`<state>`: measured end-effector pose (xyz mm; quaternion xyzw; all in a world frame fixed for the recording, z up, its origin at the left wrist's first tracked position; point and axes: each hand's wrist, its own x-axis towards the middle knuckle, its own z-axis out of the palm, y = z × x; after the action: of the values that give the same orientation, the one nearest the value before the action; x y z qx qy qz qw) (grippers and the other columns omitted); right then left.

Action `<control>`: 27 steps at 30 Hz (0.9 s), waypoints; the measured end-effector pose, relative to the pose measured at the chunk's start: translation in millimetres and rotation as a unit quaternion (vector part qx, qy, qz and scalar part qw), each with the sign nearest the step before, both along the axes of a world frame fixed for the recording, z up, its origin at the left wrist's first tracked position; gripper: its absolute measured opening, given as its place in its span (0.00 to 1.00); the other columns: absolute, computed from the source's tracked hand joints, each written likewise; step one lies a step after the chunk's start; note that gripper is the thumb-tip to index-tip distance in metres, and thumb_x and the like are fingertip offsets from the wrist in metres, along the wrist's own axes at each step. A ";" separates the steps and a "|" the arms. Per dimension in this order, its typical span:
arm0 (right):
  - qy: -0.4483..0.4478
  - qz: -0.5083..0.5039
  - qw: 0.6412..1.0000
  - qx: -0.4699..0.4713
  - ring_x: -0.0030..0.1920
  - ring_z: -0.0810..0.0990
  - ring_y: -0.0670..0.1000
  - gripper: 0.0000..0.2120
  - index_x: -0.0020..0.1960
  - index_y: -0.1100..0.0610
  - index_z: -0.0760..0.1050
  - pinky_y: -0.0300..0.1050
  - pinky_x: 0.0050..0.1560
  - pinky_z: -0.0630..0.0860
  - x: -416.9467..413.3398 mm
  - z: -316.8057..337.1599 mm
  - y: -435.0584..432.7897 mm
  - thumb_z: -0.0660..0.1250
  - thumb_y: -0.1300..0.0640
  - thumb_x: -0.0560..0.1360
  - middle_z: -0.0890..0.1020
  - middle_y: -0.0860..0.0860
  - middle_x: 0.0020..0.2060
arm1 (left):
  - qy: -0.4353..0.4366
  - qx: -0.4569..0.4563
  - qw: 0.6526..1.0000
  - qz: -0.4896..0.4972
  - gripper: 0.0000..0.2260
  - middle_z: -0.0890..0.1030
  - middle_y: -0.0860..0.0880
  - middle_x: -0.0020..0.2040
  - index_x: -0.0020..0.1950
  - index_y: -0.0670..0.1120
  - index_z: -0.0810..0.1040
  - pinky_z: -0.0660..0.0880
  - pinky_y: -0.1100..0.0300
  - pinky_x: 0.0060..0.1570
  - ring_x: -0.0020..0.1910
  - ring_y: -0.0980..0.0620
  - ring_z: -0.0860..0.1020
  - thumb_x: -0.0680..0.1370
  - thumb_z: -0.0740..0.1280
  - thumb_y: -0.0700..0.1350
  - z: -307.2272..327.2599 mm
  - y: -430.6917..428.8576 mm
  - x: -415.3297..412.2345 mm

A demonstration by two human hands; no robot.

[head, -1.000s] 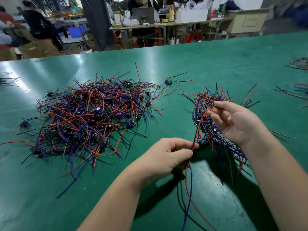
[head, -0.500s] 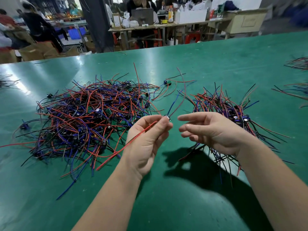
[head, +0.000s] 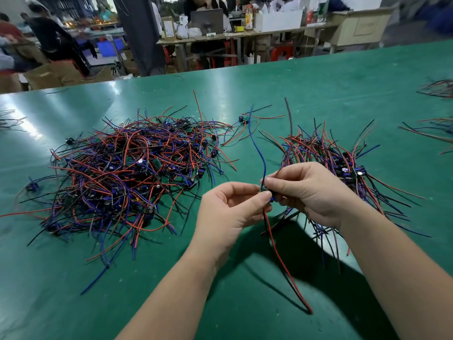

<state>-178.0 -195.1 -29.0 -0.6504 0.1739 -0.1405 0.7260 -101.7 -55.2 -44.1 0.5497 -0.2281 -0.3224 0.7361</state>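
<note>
A: Where do we have the wired module (head: pixel 264 190)?

B: We hold it in the air between both hands, above the green table (head: pixel 73 303), in the gap between the two heaps; its blue wire (head: pixel 257 148) stands up and away from us; its red wire (head: pixel 282 261) hangs down toward us.

A: And how do our fingers sit?

B: Our left hand (head: pixel 228 212) pinches the module from the left with thumb and forefinger, the other fingers curled loosely beneath; our right hand (head: pixel 316 192) pinches it from the right, thumb and forefinger tips closed on it, the rest folded toward the palm; the fingertips of the two hands nearly touch.

A: What lies around us?

B: The big tangled pile (head: pixel 127 173) sits to our left; the smaller pile (head: pixel 338 155) lies just behind our right hand; one loose module (head: pixel 242 119) rests apart, beyond both.
</note>
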 end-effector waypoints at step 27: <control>0.036 0.036 0.998 -0.022 0.25 0.78 0.47 0.05 0.30 0.59 0.79 0.34 0.25 0.72 -11.2 4.7 -11.8 0.73 0.59 0.60 0.79 0.54 0.25 | 0.042 0.127 0.983 -0.127 0.05 0.81 0.46 0.32 0.42 0.41 0.77 0.74 0.65 0.26 0.24 0.55 0.78 0.72 0.71 0.35 6.2 7.0 2.0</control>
<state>-189.2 -206.9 -24.3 -0.6766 0.1733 -0.0942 0.7094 -99.7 -48.1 -37.9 0.5913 -0.2221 -0.4627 0.6220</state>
